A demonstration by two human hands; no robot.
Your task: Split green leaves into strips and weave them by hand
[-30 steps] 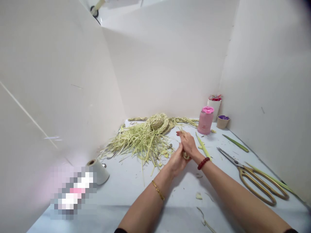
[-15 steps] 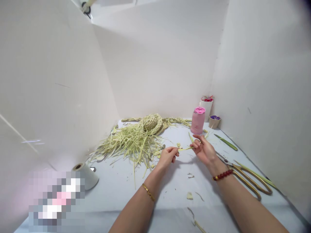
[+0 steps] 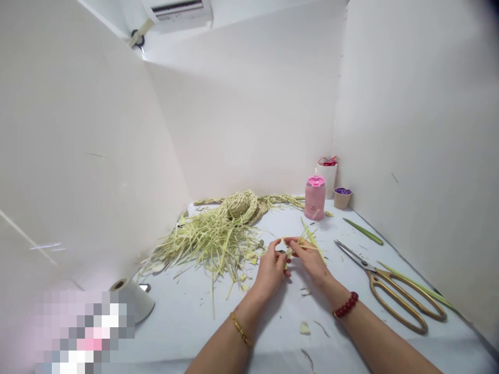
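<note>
My left hand (image 3: 273,265) and my right hand (image 3: 307,258) meet over the middle of the table, fingertips almost touching. Both are closed on pale green straw strips (image 3: 310,234), whose loose ends stick out past my right fingers toward the back. The exact grip point lies partly hidden behind the fingers. Left of my hands spreads a heap of loose straw strips (image 3: 202,236). Behind the heap rests a coiled straw braid (image 3: 241,203).
Gold-handled scissors (image 3: 395,288) lie right of my right hand, beside a green leaf piece (image 3: 362,230). Farther back stand a pink bottle (image 3: 315,200), a white cup (image 3: 327,174) and a small brown cup (image 3: 342,200). A thread cone (image 3: 136,301) is at left. White walls (image 3: 241,119) surround the table.
My hands have come together; before, they were apart with a strip stretched between them. My right hand has moved left and lower. The camera view has tilted slightly upward.
</note>
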